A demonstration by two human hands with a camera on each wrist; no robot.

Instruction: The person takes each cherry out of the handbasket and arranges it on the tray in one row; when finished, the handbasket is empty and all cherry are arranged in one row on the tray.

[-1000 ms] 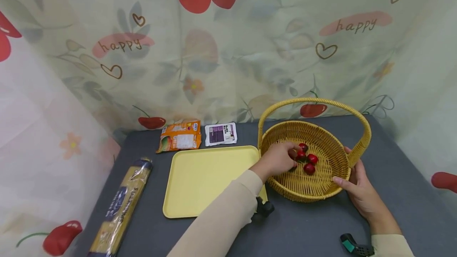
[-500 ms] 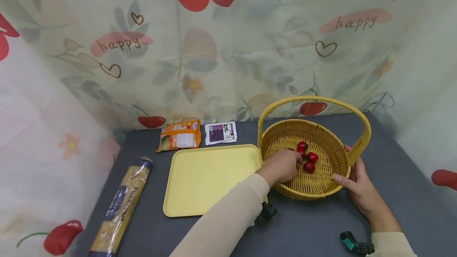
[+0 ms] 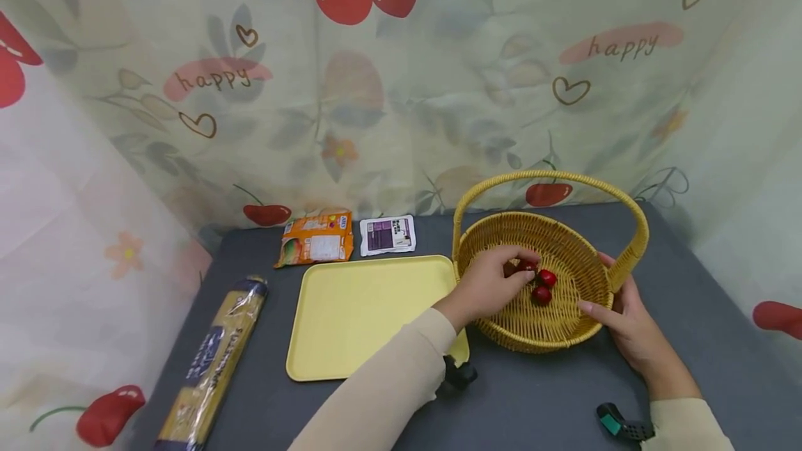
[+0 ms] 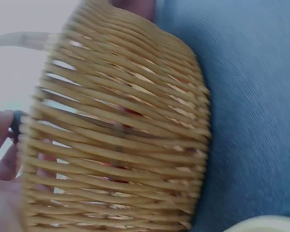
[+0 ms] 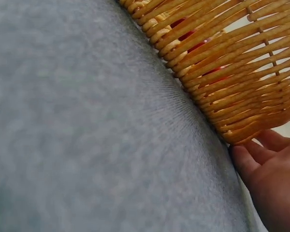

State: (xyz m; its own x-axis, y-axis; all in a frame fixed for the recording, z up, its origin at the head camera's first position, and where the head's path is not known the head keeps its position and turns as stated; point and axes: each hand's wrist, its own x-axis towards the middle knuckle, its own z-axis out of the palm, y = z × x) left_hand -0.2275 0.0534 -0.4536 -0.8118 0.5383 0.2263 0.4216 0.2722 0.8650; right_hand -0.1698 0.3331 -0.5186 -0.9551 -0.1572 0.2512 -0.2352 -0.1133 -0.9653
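The left hand (image 3: 490,284) is pinching a red cherry (image 3: 527,266) in the wicker basket (image 3: 540,344), thumb and fingertips sitting either side of it. The right hand (image 3: 633,329) is holding the basket's rim. Looks like they're picking cherries; next move probably calls for lifting without nudging the two other cherries (image 3: 541,295) lying just beside that grip.

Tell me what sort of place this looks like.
Likely a small tabletop set arranged for recording, rather than a working kitchen: cherry-print cloth hangs behind and on both sides of the grey tabletop, where a wicker basket and yellow tray are laid out.
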